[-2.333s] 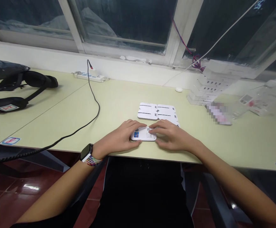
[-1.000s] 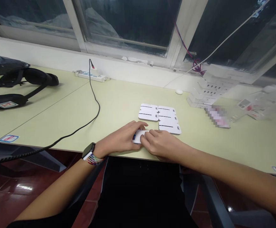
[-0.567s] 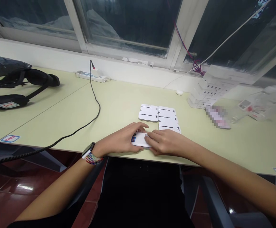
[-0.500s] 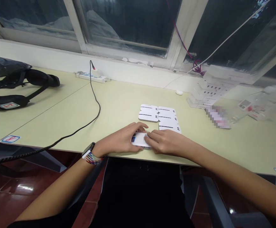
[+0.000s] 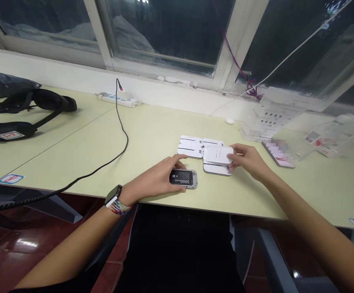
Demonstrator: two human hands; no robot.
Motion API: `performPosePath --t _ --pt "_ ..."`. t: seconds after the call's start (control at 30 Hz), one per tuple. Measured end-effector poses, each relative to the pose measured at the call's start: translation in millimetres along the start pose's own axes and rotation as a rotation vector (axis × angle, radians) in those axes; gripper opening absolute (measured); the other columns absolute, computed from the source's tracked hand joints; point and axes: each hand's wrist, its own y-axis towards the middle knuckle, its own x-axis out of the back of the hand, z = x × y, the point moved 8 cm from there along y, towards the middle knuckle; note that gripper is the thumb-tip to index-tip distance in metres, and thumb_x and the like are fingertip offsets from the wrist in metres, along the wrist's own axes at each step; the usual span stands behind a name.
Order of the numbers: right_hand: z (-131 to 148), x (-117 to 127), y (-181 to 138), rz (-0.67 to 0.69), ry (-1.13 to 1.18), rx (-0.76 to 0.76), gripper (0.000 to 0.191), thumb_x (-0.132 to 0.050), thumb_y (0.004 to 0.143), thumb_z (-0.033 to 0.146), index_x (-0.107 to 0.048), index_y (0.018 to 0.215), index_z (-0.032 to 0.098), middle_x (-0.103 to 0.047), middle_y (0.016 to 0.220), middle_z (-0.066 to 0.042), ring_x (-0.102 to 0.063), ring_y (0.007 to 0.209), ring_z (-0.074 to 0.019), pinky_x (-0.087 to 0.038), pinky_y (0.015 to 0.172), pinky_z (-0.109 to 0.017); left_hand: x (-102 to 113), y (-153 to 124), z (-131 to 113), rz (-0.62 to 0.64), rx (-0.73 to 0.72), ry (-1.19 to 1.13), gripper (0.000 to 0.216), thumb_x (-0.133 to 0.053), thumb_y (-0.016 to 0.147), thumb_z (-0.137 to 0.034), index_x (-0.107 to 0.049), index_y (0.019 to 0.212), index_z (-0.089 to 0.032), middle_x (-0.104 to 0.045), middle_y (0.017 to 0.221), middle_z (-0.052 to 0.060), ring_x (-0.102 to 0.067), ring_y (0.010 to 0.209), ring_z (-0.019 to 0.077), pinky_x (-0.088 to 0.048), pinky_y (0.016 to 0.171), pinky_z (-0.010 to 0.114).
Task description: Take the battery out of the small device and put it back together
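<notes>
My left hand grips the left end of a small, pale handheld device at the table's front edge, thumb and fingers on its two long sides. Its back is off, and a black battery marked 3000mAh lies in it. Farther right, my right hand pinches the right end of a white back cover. That cover is above a group of white devices with black lines and a W, hiding part of them; whether it touches them I cannot tell. Beside them sit more such white pieces.
A black headset lies at the left, near a black cable running from a power strip. White boxes are stacked back right, with a flat packet and clear plastic bags beside them.
The white back cover has come off the device, baring the battery. My right hand has carried it up and right over the white devices. My left hand has stayed nearly still.
</notes>
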Motion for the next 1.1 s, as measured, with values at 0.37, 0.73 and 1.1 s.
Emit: performPosePath --t 0.37,0.73,1.1 --pt "-25.7 11.0 34.7 -0.012 -0.313 0.037 0.041 -0.072 0.086 0.030 -0.078 0.126 0.022 -0.067 0.082 -0.001 -0.060 0.070 -0.0169 -0.049 0.070 -0.035 19.1 -13.0 5.1 0.061 0.037 0.168 0.080 -0.083 0.084 -0.036 -0.050 0.157 -0.031 -0.065 0.141 0.010 -0.062 0.134 0.0360 -0.052 0.112 0.051" --pt "78.6 -123.1 -21.6 0.478 -0.450 0.744 0.012 -0.057 0.093 0.015 -0.067 0.090 0.021 -0.063 0.078 0.002 -0.054 0.071 -0.0143 -0.039 0.068 -0.029 19.7 -12.2 16.1 0.055 0.044 0.124 0.086 -0.083 0.087 -0.038 -0.043 0.163 -0.033 -0.067 0.141 0.010 -0.062 0.134 0.0345 -0.051 0.112 0.049" --pt "96.8 -193.4 -26.1 0.630 -0.570 0.956 0.012 -0.053 0.094 0.016 -0.057 0.083 0.021 -0.058 0.076 0.002 -0.048 0.071 -0.0146 -0.028 0.061 -0.029 19.9 -10.3 18.2 0.077 0.103 0.091 0.086 -0.085 0.085 -0.043 -0.044 0.160 -0.035 -0.057 0.161 0.008 -0.053 0.147 0.0375 -0.050 0.115 0.048"
